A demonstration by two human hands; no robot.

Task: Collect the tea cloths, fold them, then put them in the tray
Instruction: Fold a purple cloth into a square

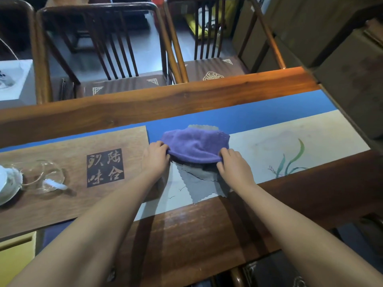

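Observation:
A purple tea cloth (195, 145) lies doubled over on the table runner, its folded near edge lifted. My left hand (156, 155) pinches the left end of that edge. My right hand (232, 162) pinches the right end. Under the purple cloth lies a grey cloth (202, 183) with zigzag edges; its near corner reaches toward the table's front and a strip of it shows beyond the purple cloth. The wooden tray (72, 141) with a dark square of carved characters sits just left of my left hand.
A glass pitcher (44, 176) and a white porcelain cup (8, 183) stand on the tray's left part. The blue and cream runner (290, 146) stretches to the right. Two wooden chairs (116, 59) stand behind the table, and cardboard boxes (342, 59) rise at the right.

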